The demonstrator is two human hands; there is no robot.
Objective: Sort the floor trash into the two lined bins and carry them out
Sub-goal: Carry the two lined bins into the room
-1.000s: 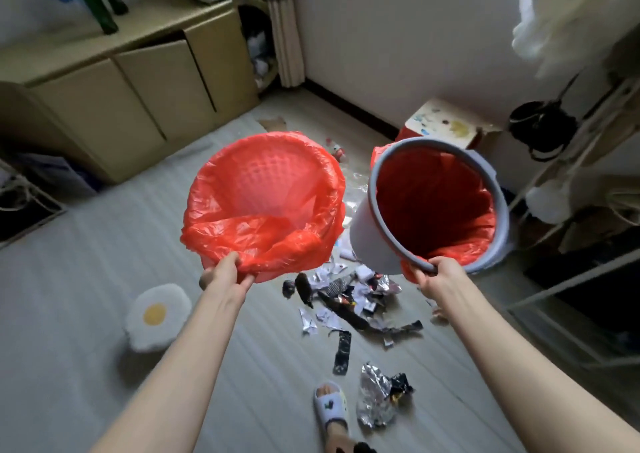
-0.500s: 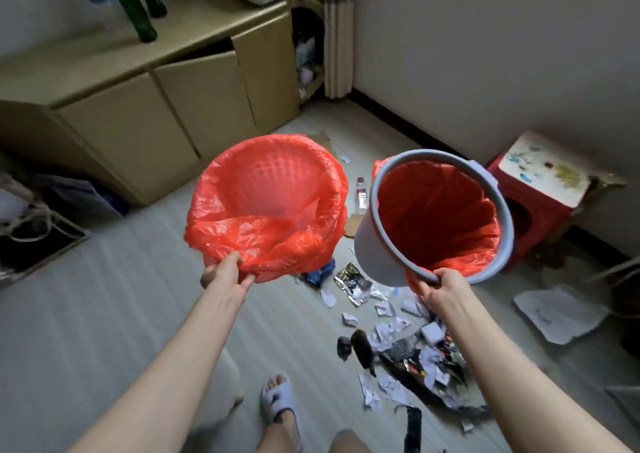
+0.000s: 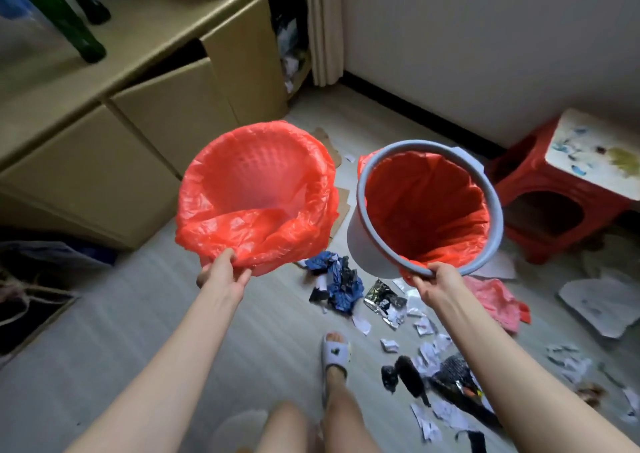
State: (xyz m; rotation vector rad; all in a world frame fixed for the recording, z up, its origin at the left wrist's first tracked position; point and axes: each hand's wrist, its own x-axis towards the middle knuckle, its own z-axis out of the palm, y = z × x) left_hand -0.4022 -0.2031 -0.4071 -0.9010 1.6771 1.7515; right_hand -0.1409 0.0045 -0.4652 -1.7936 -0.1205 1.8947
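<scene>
Above the floor, out in front of us, we hold the two lined bins side by side: our left hand (image 3: 221, 274) pinches the near rim of the bin covered in red liner (image 3: 256, 196), and our right hand (image 3: 438, 281) curls round the near edge of the grey-rimmed bin (image 3: 429, 207). Below and between the hands lies crumpled blue trash (image 3: 337, 279), with paper scraps (image 3: 424, 326) and a foil wrapper (image 3: 382, 297) under the right hand. Beyond the right hand stands a red stool (image 3: 568, 189); beyond the left, a tan cabinet (image 3: 104, 148).
</scene>
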